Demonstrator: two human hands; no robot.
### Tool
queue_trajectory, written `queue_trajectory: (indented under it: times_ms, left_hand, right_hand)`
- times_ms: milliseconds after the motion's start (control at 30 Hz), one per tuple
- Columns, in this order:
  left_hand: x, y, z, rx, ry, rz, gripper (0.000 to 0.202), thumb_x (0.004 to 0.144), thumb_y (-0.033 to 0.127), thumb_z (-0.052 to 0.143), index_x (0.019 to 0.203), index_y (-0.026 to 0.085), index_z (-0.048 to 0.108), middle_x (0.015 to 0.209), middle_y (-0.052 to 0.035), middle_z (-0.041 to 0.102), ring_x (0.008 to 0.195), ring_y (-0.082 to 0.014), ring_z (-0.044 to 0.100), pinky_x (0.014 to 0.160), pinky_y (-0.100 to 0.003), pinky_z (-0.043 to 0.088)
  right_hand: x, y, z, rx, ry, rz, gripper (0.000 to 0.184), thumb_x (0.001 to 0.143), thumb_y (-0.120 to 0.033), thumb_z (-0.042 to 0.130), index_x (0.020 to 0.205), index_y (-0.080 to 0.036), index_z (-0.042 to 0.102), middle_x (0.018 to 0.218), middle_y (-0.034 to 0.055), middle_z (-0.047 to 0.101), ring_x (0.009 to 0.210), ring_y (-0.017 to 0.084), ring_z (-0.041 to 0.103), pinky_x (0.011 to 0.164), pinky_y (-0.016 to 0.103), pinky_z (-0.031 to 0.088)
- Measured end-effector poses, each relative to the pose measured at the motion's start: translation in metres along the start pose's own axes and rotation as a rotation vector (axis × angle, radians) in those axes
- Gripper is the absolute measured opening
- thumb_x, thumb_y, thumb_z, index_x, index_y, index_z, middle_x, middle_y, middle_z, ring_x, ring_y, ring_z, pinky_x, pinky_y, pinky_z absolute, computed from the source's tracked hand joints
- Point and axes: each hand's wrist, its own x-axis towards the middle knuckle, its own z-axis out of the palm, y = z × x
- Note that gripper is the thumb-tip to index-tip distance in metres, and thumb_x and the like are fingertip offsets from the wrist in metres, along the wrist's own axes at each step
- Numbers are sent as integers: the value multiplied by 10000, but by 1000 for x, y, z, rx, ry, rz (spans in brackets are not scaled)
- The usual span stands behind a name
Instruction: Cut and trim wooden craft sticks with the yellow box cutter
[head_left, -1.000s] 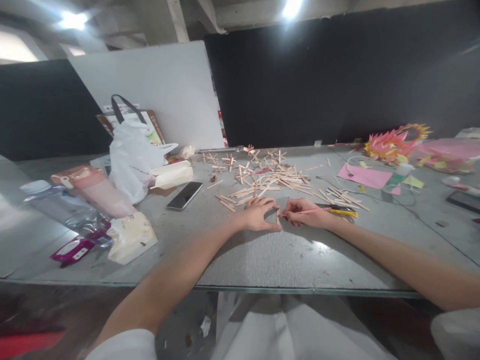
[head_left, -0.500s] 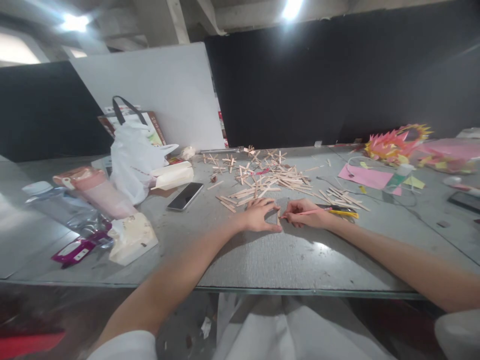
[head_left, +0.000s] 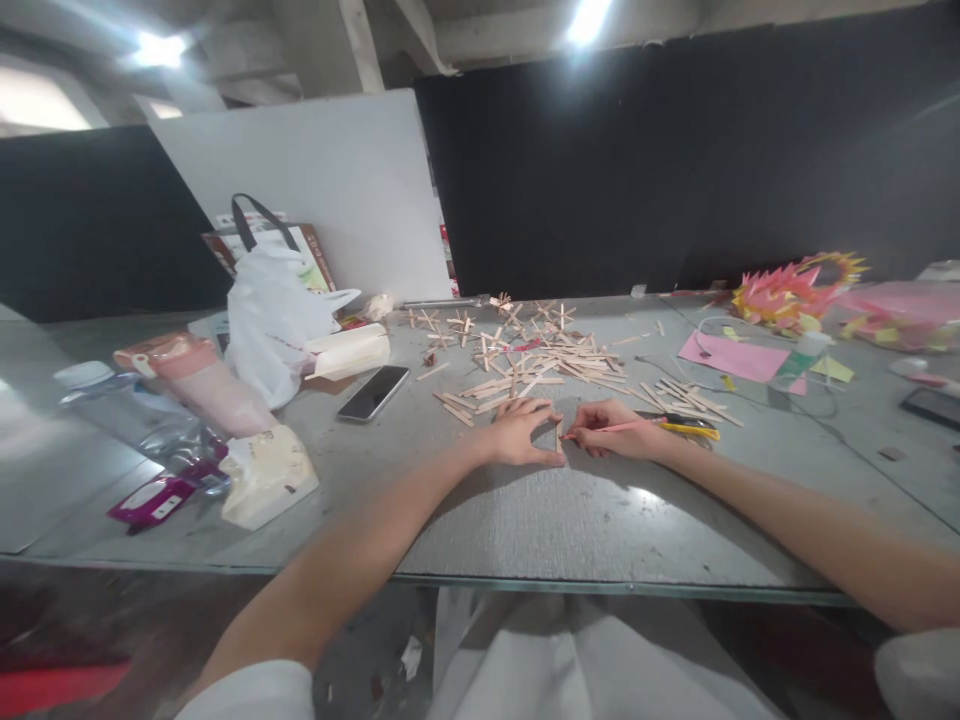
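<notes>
Between the thumb and fingers of my left hand (head_left: 521, 432) a short flat wooden stick (head_left: 559, 436) is held by its two ends against the table. My right hand (head_left: 609, 428) is closed round a pink pencil (head_left: 619, 427), whose tip meets the stick or lies right beside it; I cannot tell which. Just beyond my hands lies a loose pile of wooden sticks (head_left: 577, 358), with several crossed-stick pieces (head_left: 491, 348) at its far left. A yellow and black utility knife (head_left: 688, 428) rests by my right wrist.
To the left are a phone (head_left: 373, 392), a white plastic bag (head_left: 262, 320), a pink bottle (head_left: 202, 380), a clear bottle (head_left: 127, 415) and a tissue pack (head_left: 270, 480). Pink paper (head_left: 731, 356) and a spiky paper craft (head_left: 784, 295) lie at the right. The table's front edge (head_left: 525, 582) is close.
The view has shifted very slightly, so everything sits a little further right. Both hands keep the same pose on the stick and the pencil.
</notes>
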Motion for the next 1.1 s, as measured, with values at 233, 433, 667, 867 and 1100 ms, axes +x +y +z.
queue_trajectory:
  times_ms: [233, 433, 667, 867, 1100]
  left_hand:
    - [-1, 0, -1, 5, -10, -3, 911, 770, 840, 720, 1502, 319, 569, 1713, -120, 380, 1610, -424, 262, 1311, -642, 128]
    - [-2, 2, -2, 15, -11, -7, 906, 770, 842, 721, 1503, 331, 571, 1705, -109, 391, 1605, -416, 273, 1316, -617, 135]
    - [0, 1, 0, 20, -9, -6, 905, 773, 838, 719, 1502, 322, 570, 1705, -115, 394, 1605, -410, 272, 1312, -628, 130]
    - [-1, 1, 0, 15, -9, 0, 904, 772, 828, 728, 1497, 310, 575, 1707, -124, 394, 1602, -417, 282, 1308, -641, 140]
    - [0, 1, -1, 16, -19, -7, 918, 774, 834, 718, 1514, 315, 557, 1712, -121, 382, 1608, -420, 261, 1305, -644, 133]
  right_hand:
    - [0, 1, -1, -5, -16, -1, 184, 810, -338, 747, 828, -177, 661, 560, -33, 625, 485, 107, 537, 476, 232, 428]
    - [1, 5, -1, -8, -6, -22, 196, 831, -357, 738, 854, -175, 671, 576, -29, 635, 492, 110, 543, 482, 236, 436]
    - [1, 6, -1, 7, 3, -30, 188, 833, -350, 733, 860, -173, 672, 593, -28, 637, 498, 111, 542, 469, 235, 426]
    - [1, 9, -2, -7, 1, -35, 205, 859, -364, 731, 869, -166, 677, 583, -29, 633, 487, 103, 530, 471, 232, 414]
    - [0, 5, -1, -12, -2, -16, 181, 838, -341, 733, 856, -175, 663, 588, -32, 629, 496, 106, 536, 481, 233, 431]
